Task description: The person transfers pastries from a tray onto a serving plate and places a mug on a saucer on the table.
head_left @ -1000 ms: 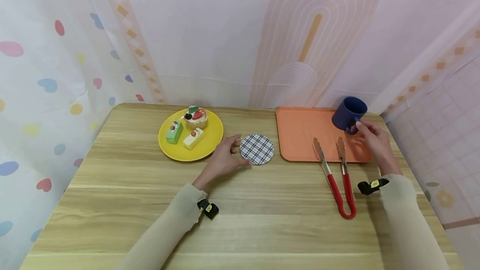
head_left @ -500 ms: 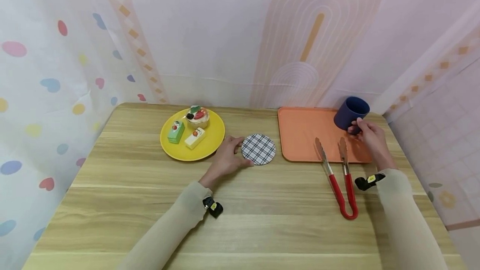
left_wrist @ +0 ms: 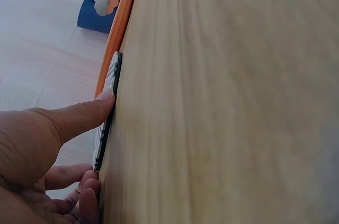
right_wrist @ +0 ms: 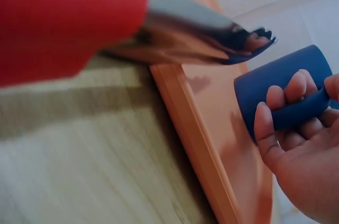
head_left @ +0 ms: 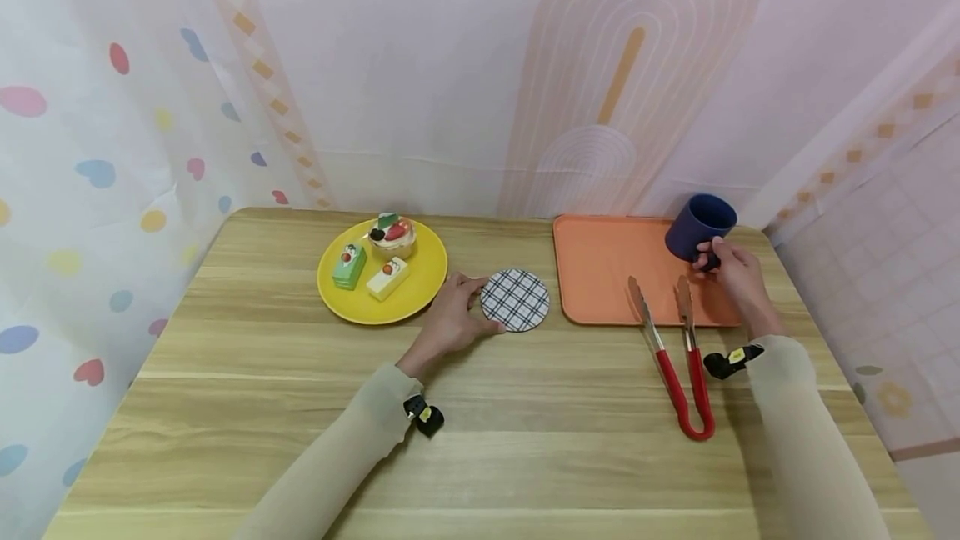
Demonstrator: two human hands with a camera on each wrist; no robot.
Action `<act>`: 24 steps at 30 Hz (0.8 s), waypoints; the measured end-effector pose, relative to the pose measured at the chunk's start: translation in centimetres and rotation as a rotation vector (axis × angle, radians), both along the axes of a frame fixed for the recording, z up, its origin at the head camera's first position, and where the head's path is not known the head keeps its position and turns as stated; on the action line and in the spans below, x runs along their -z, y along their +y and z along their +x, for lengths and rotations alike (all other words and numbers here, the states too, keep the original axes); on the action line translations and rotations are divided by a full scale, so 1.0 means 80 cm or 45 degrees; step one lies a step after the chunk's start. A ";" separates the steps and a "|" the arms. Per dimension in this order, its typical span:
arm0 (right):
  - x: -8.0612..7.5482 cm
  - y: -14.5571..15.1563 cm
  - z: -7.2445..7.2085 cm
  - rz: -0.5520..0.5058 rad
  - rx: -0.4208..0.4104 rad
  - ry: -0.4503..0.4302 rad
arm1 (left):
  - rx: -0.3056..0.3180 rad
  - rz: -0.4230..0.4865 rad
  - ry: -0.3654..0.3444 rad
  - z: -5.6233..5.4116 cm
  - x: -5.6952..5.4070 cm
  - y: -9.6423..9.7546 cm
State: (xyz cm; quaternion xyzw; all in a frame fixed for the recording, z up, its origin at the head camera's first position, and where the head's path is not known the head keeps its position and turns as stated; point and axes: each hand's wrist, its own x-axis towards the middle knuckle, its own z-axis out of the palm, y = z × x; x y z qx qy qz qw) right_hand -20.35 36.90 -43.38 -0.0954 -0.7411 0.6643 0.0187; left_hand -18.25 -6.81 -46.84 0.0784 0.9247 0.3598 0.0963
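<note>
A round plaid coaster (head_left: 515, 300) lies flat on the wooden table. My left hand (head_left: 452, 317) grips its near-left edge, thumb (left_wrist: 106, 96) on the front rim and fingers behind. On the right, my right hand (head_left: 741, 280) holds a dark blue mug (head_left: 693, 232) by its handle (right_wrist: 302, 112), several fingers hooked through the loop. The mug stands upright at the back right of an orange tray (head_left: 592, 265); in the right wrist view its base meets the tray surface.
Red-handled metal tongs (head_left: 686, 390) lie spread, tips over the tray's front edge, close to my right wrist. A yellow plate (head_left: 352, 307) left of my left hand carries a green cake (head_left: 348, 267), a cream cake (head_left: 387, 278) and a fruit cup (head_left: 392, 236). A patterned curtain (head_left: 420, 90) hangs behind.
The right hand has closed from fingertips at the mug's handle to fingers through it. The left hand has come slightly closer round the coaster's edge. Mug and coaster remain in place.
</note>
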 end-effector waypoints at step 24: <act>0.011 -0.005 -0.006 -0.049 0.156 0.049 | 0.031 -0.047 0.009 0.005 -0.004 -0.001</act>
